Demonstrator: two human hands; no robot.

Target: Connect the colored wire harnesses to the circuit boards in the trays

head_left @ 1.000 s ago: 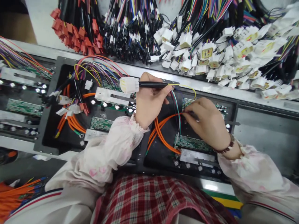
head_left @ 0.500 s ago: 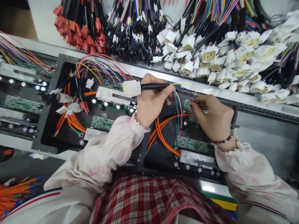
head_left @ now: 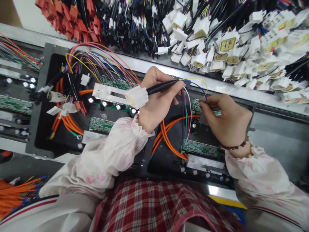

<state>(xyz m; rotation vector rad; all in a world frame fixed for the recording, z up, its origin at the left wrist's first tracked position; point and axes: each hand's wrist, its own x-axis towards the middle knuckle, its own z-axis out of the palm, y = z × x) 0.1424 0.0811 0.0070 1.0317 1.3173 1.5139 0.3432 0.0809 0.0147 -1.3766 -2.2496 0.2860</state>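
Okay, harness with black sleeve (head_left: 163, 86) is held up above the right-hand housing's far left part, white connector (head_left: 137, 97) on its left end, tilted. Left hand (head_left: 156, 96) has the sleeve pinched between thumb and fingers. Out of the sleeve's right end, yellow wire (head_left: 200, 79) and blue wire (head_left: 199, 87) curve over to right hand (head_left: 224, 119), thumb and index pressed together on them; wire tips hidden by the fingers. White wire (head_left: 190, 111), with green and red ones, hangs down to near circuit board (head_left: 202, 148). Far circuit board (head_left: 196, 104) sits just beside the right fingertips. Any print on both boards is too small to read. Orange cables (head_left: 169, 146) loop left of the near board; metal plate (head_left: 205, 162) lies on its near side. Left: second housing (head_left: 41, 106) with more wires and boards. Far side: piles of red connectors (head_left: 70, 21) on the left, white connectors (head_left: 228, 43) on the right. Nearest: checked apron (head_left: 154, 206).
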